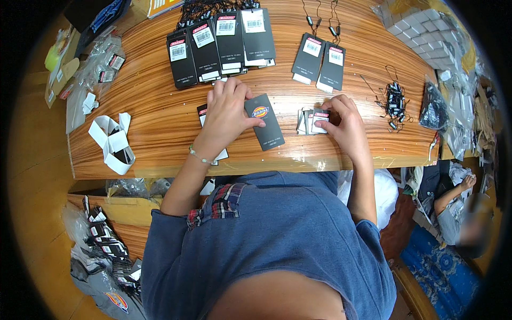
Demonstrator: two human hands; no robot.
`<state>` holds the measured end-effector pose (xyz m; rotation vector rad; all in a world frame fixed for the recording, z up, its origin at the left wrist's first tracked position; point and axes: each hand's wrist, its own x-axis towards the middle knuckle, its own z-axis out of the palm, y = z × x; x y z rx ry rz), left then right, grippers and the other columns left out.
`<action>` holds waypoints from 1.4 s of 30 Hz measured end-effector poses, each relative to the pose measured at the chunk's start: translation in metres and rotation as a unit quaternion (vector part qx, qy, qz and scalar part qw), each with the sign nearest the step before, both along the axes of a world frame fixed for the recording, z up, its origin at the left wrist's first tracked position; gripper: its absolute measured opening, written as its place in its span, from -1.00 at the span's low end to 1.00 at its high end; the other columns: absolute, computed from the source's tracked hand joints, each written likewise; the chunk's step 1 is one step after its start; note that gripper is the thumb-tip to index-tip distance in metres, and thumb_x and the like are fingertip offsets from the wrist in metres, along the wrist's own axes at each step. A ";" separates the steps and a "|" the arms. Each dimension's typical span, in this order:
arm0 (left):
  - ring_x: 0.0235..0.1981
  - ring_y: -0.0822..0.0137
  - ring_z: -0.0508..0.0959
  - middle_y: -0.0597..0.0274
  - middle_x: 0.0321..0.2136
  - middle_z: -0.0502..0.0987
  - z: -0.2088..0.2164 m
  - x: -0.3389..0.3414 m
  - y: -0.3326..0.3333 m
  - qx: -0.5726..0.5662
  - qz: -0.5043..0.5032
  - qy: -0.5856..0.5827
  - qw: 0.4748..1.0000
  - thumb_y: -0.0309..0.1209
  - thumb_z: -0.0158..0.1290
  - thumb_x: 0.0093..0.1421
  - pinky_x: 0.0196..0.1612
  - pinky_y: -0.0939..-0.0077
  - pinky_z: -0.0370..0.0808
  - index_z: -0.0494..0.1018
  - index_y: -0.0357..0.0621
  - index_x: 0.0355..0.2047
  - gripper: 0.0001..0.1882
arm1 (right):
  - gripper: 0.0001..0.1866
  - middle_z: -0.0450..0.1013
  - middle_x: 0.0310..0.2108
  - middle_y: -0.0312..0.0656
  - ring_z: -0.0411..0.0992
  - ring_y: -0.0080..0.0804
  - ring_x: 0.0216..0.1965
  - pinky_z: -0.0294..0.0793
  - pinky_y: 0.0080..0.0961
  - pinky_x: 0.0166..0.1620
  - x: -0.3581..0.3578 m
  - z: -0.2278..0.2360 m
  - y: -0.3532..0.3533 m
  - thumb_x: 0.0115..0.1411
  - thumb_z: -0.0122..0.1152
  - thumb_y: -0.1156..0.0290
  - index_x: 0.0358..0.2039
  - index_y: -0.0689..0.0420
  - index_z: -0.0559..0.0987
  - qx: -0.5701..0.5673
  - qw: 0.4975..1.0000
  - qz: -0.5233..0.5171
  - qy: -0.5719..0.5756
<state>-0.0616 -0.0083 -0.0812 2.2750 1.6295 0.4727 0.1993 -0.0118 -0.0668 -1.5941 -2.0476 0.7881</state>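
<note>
On the wooden table (170, 141), mid-frame, our half-open left hand (228, 106), thumb on the dark tag (269, 133), should steady it while our nearly pinched right hand (345, 125), grip unclear, parts small labels (306, 126) singly.

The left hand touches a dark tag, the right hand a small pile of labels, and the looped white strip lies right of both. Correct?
Not quite: the head view shows the looped white strip to the left of the left hand and the right hand. The left hand touches a dark tag, the right hand a small pile of labels.
</note>
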 end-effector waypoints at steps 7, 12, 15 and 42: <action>-0.50 0.57 0.40 0.30 -0.49 0.43 0.009 0.001 -0.001 -0.256 0.058 -0.301 0.917 -0.50 0.21 -0.09 -0.41 0.69 0.33 0.30 -0.22 -0.28 -0.62 | -0.76 0.32 -0.56 -0.28 0.22 -0.61 -0.59 0.26 -0.66 -0.50 0.004 -0.010 0.001 -0.14 0.29 0.60 -0.40 0.23 0.48 -0.073 0.989 -0.042 0.125; -0.38 0.51 0.50 0.20 -0.41 0.48 0.012 0.008 -0.002 -0.267 0.052 -0.470 0.840 -0.65 0.02 0.04 -0.31 0.74 0.44 0.28 -0.29 -0.10 -0.63 | -0.77 0.34 -0.62 -0.38 0.22 -0.69 -0.59 0.24 -0.69 -0.50 0.009 -0.014 0.001 -0.11 0.28 0.60 -0.37 0.21 0.49 -0.070 0.982 -0.062 0.165; -0.34 0.47 0.51 0.14 -0.37 0.48 0.014 0.015 -0.004 -0.261 0.046 -0.507 0.820 -0.68 0.00 0.05 -0.27 0.71 0.46 0.27 -0.32 -0.08 -0.62 | -0.74 0.34 -0.64 -0.41 0.23 -0.72 -0.59 0.23 -0.71 -0.49 0.009 -0.001 -0.002 -0.10 0.28 0.59 -0.33 0.17 0.50 -0.123 0.958 -0.071 0.249; -0.39 0.49 0.52 0.19 -0.41 0.53 -0.005 0.002 0.003 -0.352 -0.070 -0.637 0.683 -0.63 0.10 0.00 -0.33 0.70 0.46 0.29 -0.23 -0.12 -0.59 | -0.84 0.49 -0.46 -0.09 0.45 -0.18 -0.37 0.38 -0.35 -0.32 0.188 -0.010 0.104 -0.08 0.20 0.40 -0.43 0.14 0.55 0.003 0.952 -0.180 -0.248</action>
